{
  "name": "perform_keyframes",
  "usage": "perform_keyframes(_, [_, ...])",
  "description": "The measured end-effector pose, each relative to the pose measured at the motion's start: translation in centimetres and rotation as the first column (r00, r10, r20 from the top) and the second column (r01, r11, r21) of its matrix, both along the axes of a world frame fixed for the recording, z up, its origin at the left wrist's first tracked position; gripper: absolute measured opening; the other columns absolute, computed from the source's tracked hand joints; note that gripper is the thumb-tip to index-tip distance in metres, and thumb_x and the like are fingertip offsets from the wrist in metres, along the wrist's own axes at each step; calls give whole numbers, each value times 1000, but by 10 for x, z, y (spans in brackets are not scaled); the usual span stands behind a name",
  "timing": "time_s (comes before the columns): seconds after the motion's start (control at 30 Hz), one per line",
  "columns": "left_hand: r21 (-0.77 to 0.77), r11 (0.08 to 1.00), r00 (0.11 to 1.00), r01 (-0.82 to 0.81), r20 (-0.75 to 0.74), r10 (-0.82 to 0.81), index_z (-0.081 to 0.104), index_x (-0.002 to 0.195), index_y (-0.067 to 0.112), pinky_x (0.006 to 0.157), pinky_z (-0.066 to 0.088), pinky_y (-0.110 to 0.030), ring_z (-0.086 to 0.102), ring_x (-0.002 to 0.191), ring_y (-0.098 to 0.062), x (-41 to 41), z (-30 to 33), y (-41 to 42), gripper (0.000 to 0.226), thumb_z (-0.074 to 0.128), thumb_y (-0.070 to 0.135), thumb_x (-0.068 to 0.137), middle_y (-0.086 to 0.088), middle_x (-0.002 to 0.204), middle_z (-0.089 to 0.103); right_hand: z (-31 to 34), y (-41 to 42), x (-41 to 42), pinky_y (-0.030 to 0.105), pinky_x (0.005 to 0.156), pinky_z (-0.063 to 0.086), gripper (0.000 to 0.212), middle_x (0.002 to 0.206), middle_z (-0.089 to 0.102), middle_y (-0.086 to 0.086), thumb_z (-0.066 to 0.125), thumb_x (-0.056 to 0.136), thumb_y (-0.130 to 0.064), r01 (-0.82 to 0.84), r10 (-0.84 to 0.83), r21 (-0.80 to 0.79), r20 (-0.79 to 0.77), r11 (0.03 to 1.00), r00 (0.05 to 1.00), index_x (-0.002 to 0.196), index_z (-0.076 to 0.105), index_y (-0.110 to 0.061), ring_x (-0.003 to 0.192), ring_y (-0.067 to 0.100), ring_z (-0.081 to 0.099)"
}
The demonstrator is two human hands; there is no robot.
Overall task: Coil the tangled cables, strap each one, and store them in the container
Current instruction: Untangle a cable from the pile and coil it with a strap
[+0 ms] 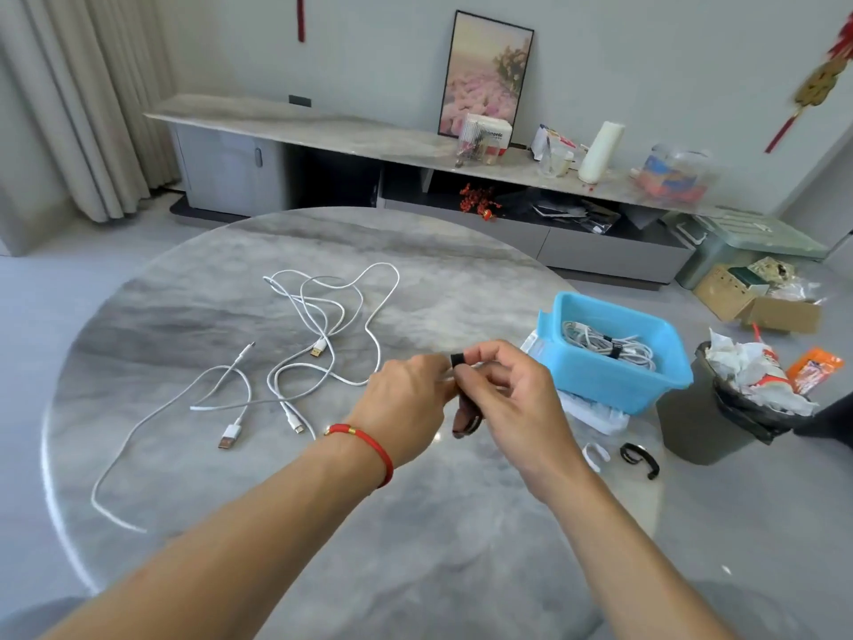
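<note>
Both hands meet over the middle of the table (295, 510), toward its right side. The right hand (503, 399) pinches a black strap (466, 411) between thumb and fingertips; the strap runs from a short end above the fingers down to a curl below them. The left hand (406, 394) has its fingers curled at the same spot, where a bit of white shows, but whether it grips a coiled cable or only the strap I cannot tell.

The loose cables (323, 325) lie tangled on the left half of the table, thin, white and limp, with plugs at the ends. They look light and floppy, likely to spring out of a coil unless pinched where the loops cross; the plugs are the stiff parts and may snag in the tangle, so a plug end seems the best place to start. The strap looks soft and curls on itself.

The blue container (614, 381) stands at the right edge, already holding strapped coils (604, 344), and rests on a white sheet (595, 415). Near it by the right edge lie a white strap (594, 456) and a second black strap (639, 457). A full bin (701, 427) stands on the floor just beyond that edge. Nothing lies between the hands and the container.
</note>
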State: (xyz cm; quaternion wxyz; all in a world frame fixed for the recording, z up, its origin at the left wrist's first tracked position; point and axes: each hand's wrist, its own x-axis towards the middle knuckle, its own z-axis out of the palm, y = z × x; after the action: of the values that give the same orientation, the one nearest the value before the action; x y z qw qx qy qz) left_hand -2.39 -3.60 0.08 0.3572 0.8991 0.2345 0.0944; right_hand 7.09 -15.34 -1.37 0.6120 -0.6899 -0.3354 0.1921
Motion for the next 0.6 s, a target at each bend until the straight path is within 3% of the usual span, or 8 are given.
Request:
perform_keyframes(0.1, [-39,998,998,-39,-46,37,67,96,17,64,44,-36,58,75,-35,-11,-6,6,27,46,34,102,-10,79,66,-17,10,-6,26,55,52,2,74,71,12,65,100,-16,-12,13,11,-88,1000,996,100,65,-18,55,31,70])
perform_keyframes(0.17, [-4,1000,998,-23,-62,23,66,102,16,61,41,-33,54,67,-28,-10,-10,7,26,44,29,104,-8,80,66,-22,14,-8,24,52,50,5,78,72,11,65,100,-20,-2,2,2,-147,1000,989,97,68,-23,51,30,68])
perform_keyframes(0.23, [7,1000,997,-1,-80,1,64,108,19,59,39,-32,48,60,-21,-7,-11,6,25,40,25,105,-3,79,65,-24,18,-5,28,47,48,8,75,70,7,67,99,-22,14,-18,-17,-208,1000,978,93,70,-25,44,27,61])
perform_keyframes(0.37, [-24,1000,993,-9,-118,6,61,102,23,54,36,-28,48,57,-16,4,-11,11,25,37,28,106,0,79,63,-23,21,2,29,44,43,9,64,61,6,70,97,-21,68,-68,-12,-293,998,954,89,74,-23,41,25,51])
perform_keyframes(0.47, [-71,997,999,20,-47,-23,60,93,29,45,30,-19,46,48,-9,8,-10,15,25,38,30,105,9,65,56,-18,22,7,29,44,42,5,65,60,8,74,94,-19,101,-90,14,-355,995,931,89,75,-19,45,21,50])
perform_keyframes(0.6, [-309,943,987,121,138,-81,64,113,32,44,28,-19,35,46,-12,7,-15,19,27,38,31,107,14,56,45,-11,22,11,27,41,41,5,62,61,8,76,92,-24,97,-85,27,-308,995,948,87,75,-22,44,24,47])
